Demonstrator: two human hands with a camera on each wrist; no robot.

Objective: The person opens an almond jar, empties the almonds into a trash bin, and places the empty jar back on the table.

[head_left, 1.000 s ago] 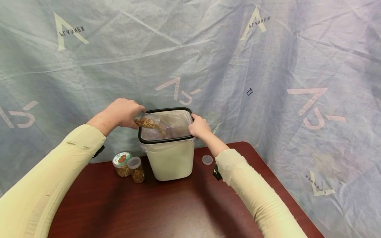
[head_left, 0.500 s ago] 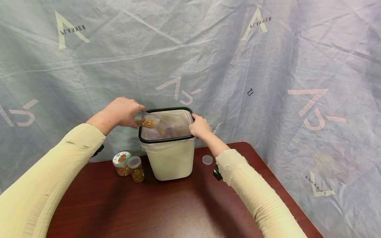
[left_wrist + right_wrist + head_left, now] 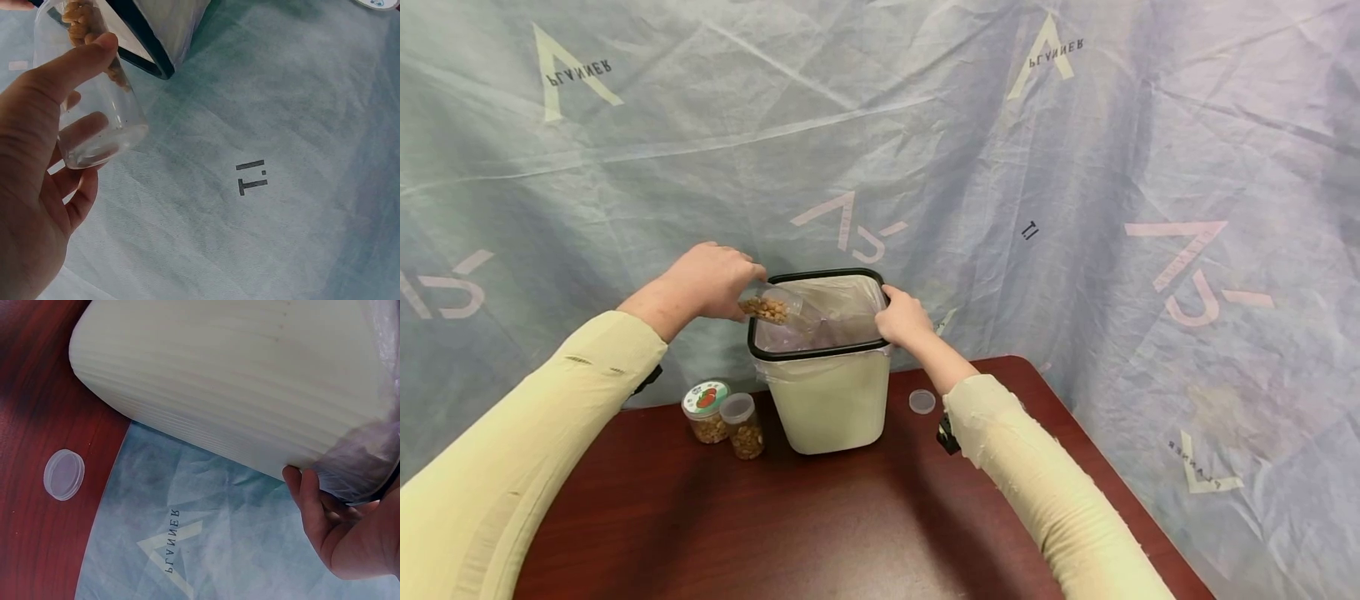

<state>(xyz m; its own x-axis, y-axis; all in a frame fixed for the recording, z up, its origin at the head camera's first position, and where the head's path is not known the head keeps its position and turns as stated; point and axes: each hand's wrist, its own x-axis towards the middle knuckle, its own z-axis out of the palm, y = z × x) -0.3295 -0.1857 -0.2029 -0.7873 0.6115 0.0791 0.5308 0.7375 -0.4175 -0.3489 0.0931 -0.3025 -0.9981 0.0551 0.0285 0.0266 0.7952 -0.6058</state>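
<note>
My left hand (image 3: 711,279) holds a clear plastic jar (image 3: 790,298) tilted over the lined trash bin, its mouth toward the bin. Inside the jar are brown, nut-like pieces (image 3: 78,22). The thumb and fingers curl round the jar's lower part in the left wrist view. A cream trash bin (image 3: 831,408) with a black rim (image 3: 816,354) and a clear plastic liner (image 3: 842,296) stands on the table. My right hand (image 3: 904,319) grips the bin's right rim. In the right wrist view its fingers (image 3: 309,494) lie against the bin's outside.
Left of the bin stand a jar with a green-and-white lid (image 3: 706,398) and a slimmer jar (image 3: 747,433), both with brown contents. A clear round lid (image 3: 922,402) lies right of the bin on the red-brown table (image 3: 820,525). A printed cloth (image 3: 955,167) hangs behind.
Brown pieces have slid out of the tilted jar into the bin, so fewer are left in it. Both hands have stayed almost in place.
</note>
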